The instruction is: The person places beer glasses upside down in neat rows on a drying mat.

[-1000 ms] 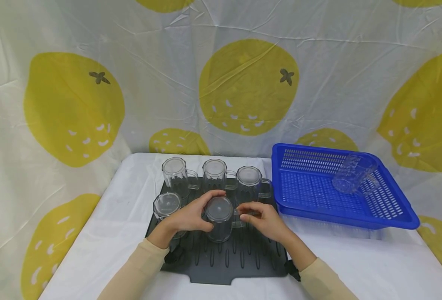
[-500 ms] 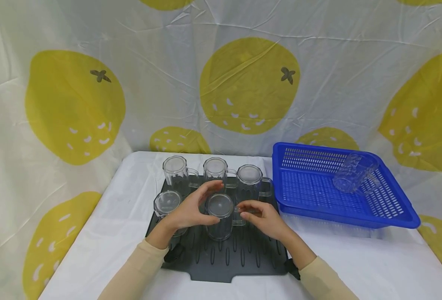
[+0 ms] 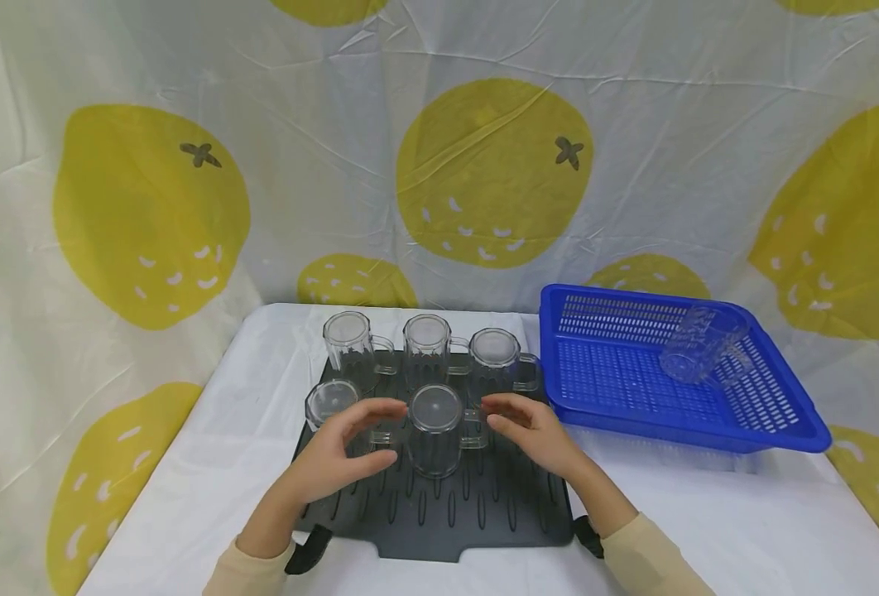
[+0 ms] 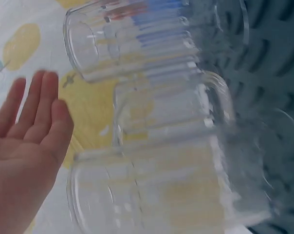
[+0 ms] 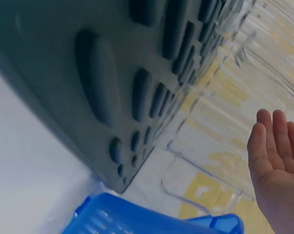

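A clear glass mug (image 3: 435, 447) stands upside down at the front middle of a dark grey ridged drying mat (image 3: 439, 521), its handle pointing right. To its left is my left hand (image 3: 338, 451), thumb and fingers spread apart with nothing between them. My right hand (image 3: 536, 434) hovers by the handle, its fingers loosely bent and holding nothing. Another upturned mug (image 3: 329, 401) sits partly behind my left hand. In the left wrist view my left hand (image 4: 30, 141) is beside the glass mugs; the right wrist view has my right hand (image 5: 278, 161) with extended fingers.
Three more upturned mugs, left (image 3: 348, 343), middle (image 3: 426, 343) and right (image 3: 494, 360), line the mat's back. A blue plastic basket (image 3: 596, 414) at the right holds one glass mug (image 3: 696, 348) lying on its side. Behind hangs a lemon-print cloth (image 3: 320, 165).
My left hand has let go of the front middle mug and moved left, away from it. My right hand has shifted slightly right, off the handle. The mugs stay in place.
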